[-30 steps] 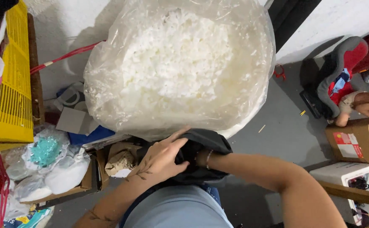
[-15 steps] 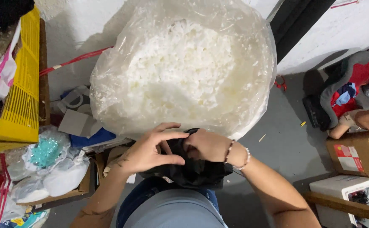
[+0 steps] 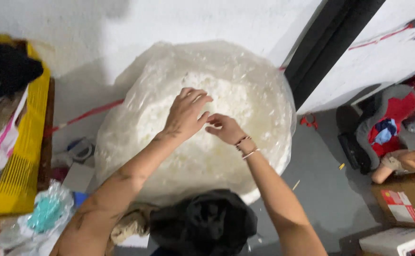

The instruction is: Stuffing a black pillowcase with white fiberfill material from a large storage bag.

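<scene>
Hands both out over big clear plastic bag (image 3: 136,123) of white scraps. My left hand (image 3: 184,114) lies flat on top, fingers spread, prob. steadying the film. Right hand (image 3: 224,127) just beside it, fingertips pressed together, pinching bag plastic I think; can't tell if there's a scrap in it. Black cloth bundle (image 3: 202,223) sits below the grip, near my lap. Yellow crate (image 3: 25,156) far left of grip; brown carton w/ red label (image 3: 404,201) far right on floor.

A white wall (image 3: 169,28) with a black vertical post (image 3: 331,42) is seen above a grey floor (image 3: 326,189), flanked by a yellow crate (image 3: 25,156) at left and cardboard boxes (image 3: 404,204) at right.
</scene>
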